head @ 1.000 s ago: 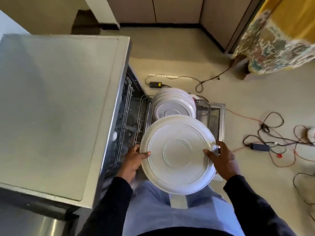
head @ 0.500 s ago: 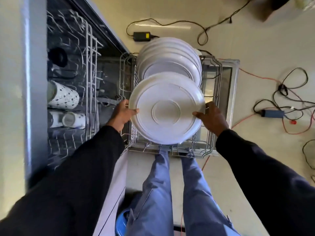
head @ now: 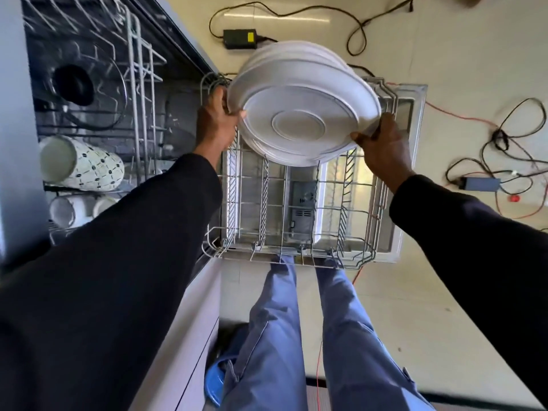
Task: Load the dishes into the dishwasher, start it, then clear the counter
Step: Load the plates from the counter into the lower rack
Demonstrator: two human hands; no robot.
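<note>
Hands at opposite rims of one white dinner plate (head: 308, 120): left hand (head: 218, 120) grips the left edge and right hand (head: 382, 146) grips the right edge, each with its thumb on the facing side. Plate is tilted, with its underside and foot ring toward the camera, above the pulled-out lower rack (head: 213, 250) and just in front of a row of white plates (head: 296, 53) standing in it. Rack lies over the open dishwasher door (head: 413, 137). Upper rack (head: 142, 69), at left, holds a patterned mug (head: 86, 164), white cups (head: 63, 210) and a black-knobbed glass lid (head: 74, 84). Floor beyond bears a black power adapter (head: 237, 39); its yellow label is too small to read.
</note>
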